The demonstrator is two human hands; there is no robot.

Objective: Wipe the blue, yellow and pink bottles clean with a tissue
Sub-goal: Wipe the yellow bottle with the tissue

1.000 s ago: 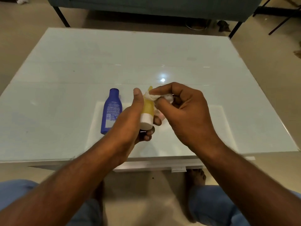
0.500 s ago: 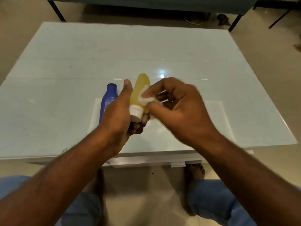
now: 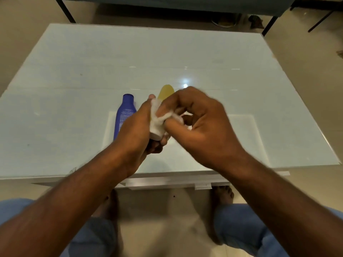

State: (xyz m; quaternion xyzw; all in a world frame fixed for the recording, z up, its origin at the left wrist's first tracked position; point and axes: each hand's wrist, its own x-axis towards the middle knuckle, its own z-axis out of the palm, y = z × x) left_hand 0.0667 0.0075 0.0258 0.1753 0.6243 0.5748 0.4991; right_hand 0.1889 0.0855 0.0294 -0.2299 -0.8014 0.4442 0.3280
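Observation:
My left hand [image 3: 138, 130] grips the yellow bottle [image 3: 165, 92] above the table, white cap pointing toward me and rounded yellow end pointing away. My right hand [image 3: 199, 125] pinches a crumpled white tissue [image 3: 157, 117] and presses it against the bottle's lower body and cap. The blue bottle [image 3: 124, 114] lies flat on the table just left of my left hand, cap pointing away. The pink bottle is hidden; I cannot see it behind my hands.
The pale glass table [image 3: 74, 80] spans the view, with its near edge just below my wrists. A dark sofa frame with black legs [image 3: 66, 10] stands beyond the far edge. My knees and bare feet show below the table.
The tissue has slid down the yellow bottle from its middle toward the cap end. My left hand holds the bottle in much the same spot.

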